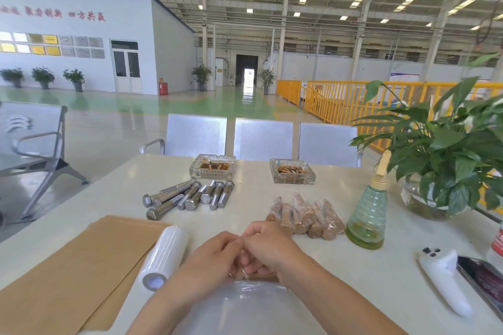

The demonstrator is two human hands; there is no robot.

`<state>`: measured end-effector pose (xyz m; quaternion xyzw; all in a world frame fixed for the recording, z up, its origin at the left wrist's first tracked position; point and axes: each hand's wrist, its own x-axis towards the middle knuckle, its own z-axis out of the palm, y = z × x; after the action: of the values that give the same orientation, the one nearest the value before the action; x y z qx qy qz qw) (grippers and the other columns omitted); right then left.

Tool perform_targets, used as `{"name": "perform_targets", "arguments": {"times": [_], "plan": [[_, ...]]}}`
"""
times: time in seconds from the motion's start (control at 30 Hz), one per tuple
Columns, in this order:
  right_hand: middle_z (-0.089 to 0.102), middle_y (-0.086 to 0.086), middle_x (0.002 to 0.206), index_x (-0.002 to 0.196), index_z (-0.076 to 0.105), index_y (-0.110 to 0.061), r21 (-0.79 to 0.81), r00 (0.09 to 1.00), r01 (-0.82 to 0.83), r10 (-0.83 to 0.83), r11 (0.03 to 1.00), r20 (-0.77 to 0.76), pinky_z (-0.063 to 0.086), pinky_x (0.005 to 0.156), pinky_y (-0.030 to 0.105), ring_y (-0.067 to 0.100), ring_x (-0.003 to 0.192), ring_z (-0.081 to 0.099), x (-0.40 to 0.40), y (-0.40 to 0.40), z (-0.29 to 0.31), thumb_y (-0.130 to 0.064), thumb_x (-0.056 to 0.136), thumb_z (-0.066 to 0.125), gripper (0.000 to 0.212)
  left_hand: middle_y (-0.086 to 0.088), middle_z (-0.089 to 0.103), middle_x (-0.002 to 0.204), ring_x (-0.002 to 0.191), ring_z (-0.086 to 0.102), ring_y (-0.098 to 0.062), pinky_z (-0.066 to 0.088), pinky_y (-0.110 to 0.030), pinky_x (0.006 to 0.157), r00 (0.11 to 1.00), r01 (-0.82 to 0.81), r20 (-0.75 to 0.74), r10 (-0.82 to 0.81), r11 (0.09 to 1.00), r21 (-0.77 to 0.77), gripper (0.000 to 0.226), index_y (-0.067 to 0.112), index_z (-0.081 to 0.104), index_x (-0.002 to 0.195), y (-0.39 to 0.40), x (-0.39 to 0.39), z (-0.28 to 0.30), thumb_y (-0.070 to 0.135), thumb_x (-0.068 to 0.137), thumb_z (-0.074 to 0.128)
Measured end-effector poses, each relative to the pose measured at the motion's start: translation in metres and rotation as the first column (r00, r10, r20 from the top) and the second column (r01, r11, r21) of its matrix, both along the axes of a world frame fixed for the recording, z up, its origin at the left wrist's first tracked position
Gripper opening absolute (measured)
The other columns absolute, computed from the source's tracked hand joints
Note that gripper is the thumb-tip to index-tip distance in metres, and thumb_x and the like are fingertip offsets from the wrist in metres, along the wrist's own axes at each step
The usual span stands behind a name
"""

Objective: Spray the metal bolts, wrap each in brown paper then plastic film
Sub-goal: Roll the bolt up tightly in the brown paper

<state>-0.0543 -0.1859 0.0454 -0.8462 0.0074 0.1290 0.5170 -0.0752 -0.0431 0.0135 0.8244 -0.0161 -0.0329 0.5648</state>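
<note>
My left hand (209, 258) and my right hand (269, 250) meet at the table's near middle, fingers curled over a brown-paper-wrapped bolt (261, 277) that is mostly hidden beneath them. A sheet of clear plastic film (245, 304) lies under and in front of the hands. Several bare metal bolts (187, 197) lie in a pile further back. Several wrapped bolts (304, 216) are stacked to the right. The film roll (163, 258) lies left of my hands, beside the brown paper sheets (76, 266). A green spray bottle (368, 215) stands at the right.
Two glass ashtrays (212, 167) (292, 171) sit at the table's far side. A potted plant in a glass bowl (449, 160) stands far right. A white controller (443, 277) and a dark phone (481, 277) lie near right. Metal chairs (261, 140) stand behind the table.
</note>
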Motion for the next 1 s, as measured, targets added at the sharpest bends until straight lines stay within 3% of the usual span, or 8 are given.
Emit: {"name": "perform_targets", "arguments": {"times": [0.07,0.13,0.27,0.33,0.5,0.67,0.87,1.0], "plan": [[0.068,-0.004,0.057,0.080,0.063,-0.024,0.000,0.999,0.038,-0.038,0.999,-0.006,0.040,0.044,0.013,0.012,0.047,0.065,0.000,0.002,-0.002,-0.016,0.085,0.062,0.009,0.007,0.072,0.078,0.071,0.067,-0.005,0.058,-0.033,0.081,0.998,0.059,0.017,-0.060,0.998,0.029,0.017,0.028,0.070,0.103,0.003,-0.004,0.000,0.039,0.092,0.063],[0.068,-0.003,0.056,0.078,0.065,-0.023,0.016,0.998,0.068,-0.068,0.998,0.008,0.037,0.041,0.013,0.012,0.046,0.064,0.001,0.002,-0.004,-0.018,0.085,0.067,0.009,0.009,0.072,0.087,0.075,0.068,-0.003,0.057,-0.029,0.080,0.993,0.115,0.007,-0.115,0.992,0.044,0.041,0.035,0.066,0.110,0.005,-0.007,0.000,0.052,0.073,0.072],[0.074,0.000,0.063,0.080,0.068,-0.022,-0.032,0.995,0.086,-0.084,0.996,0.060,0.053,0.049,0.025,0.014,0.050,0.064,0.001,0.004,-0.008,-0.024,0.084,0.066,0.004,0.011,0.069,0.088,0.070,0.064,0.002,0.051,-0.016,0.067,0.994,0.069,0.075,-0.079,0.989,0.131,0.042,0.038,0.063,0.113,0.001,-0.008,-0.001,0.040,0.075,0.081],[0.076,0.003,0.067,0.082,0.071,-0.020,-0.063,0.994,0.073,-0.068,0.995,0.080,0.063,0.065,0.034,0.016,0.057,0.068,-0.001,0.004,-0.007,-0.033,0.085,0.065,0.014,0.010,0.068,0.084,0.068,0.062,0.001,0.050,-0.020,0.065,0.994,0.033,0.103,-0.047,0.991,0.129,0.032,0.036,0.065,0.109,0.000,-0.008,-0.002,0.035,0.080,0.078],[0.071,0.003,0.063,0.094,0.073,-0.013,0.083,1.000,0.022,-0.021,0.996,-0.006,0.060,0.064,0.031,0.021,0.059,0.070,-0.006,-0.005,0.000,-0.029,0.098,0.055,0.024,0.004,0.066,0.078,0.067,0.061,-0.008,0.051,-0.027,0.066,0.998,0.018,0.060,-0.022,0.998,0.058,0.041,0.032,0.064,0.110,0.002,-0.009,-0.003,0.007,0.079,0.075],[0.059,0.000,0.055,0.094,0.078,-0.014,0.089,0.998,0.048,-0.052,0.995,0.043,0.063,0.073,0.045,0.022,0.055,0.066,-0.010,-0.009,-0.003,-0.013,0.093,0.057,0.020,0.001,0.067,0.071,0.070,0.069,-0.016,0.055,-0.028,0.075,0.998,0.049,-0.032,-0.051,0.997,-0.055,0.053,0.024,0.059,0.124,0.008,-0.013,-0.001,0.008,0.078,0.079],[0.060,0.005,0.065,0.102,0.072,-0.018,0.174,0.996,0.073,-0.082,0.982,0.046,0.064,0.063,0.033,0.016,0.057,0.067,-0.010,-0.018,-0.005,-0.004,0.091,0.047,0.031,-0.007,0.066,0.065,0.073,0.068,-0.023,0.055,-0.056,0.094,0.998,-0.030,-0.060,0.023,0.993,-0.113,0.048,0.021,0.062,0.115,0.008,-0.018,0.000,0.018,0.067,0.072],[0.065,0.006,0.067,0.099,0.071,-0.017,0.146,0.986,0.069,-0.089,0.987,0.138,0.064,0.064,0.033,0.014,0.056,0.067,-0.012,-0.020,-0.011,-0.002,0.088,0.055,0.025,-0.005,0.067,0.061,0.068,0.066,-0.022,0.057,-0.053,0.090,0.996,-0.070,-0.053,0.068,0.997,-0.043,0.047,0.020,0.056,0.107,0.004,-0.019,0.002,0.020,0.062,0.068]]}}
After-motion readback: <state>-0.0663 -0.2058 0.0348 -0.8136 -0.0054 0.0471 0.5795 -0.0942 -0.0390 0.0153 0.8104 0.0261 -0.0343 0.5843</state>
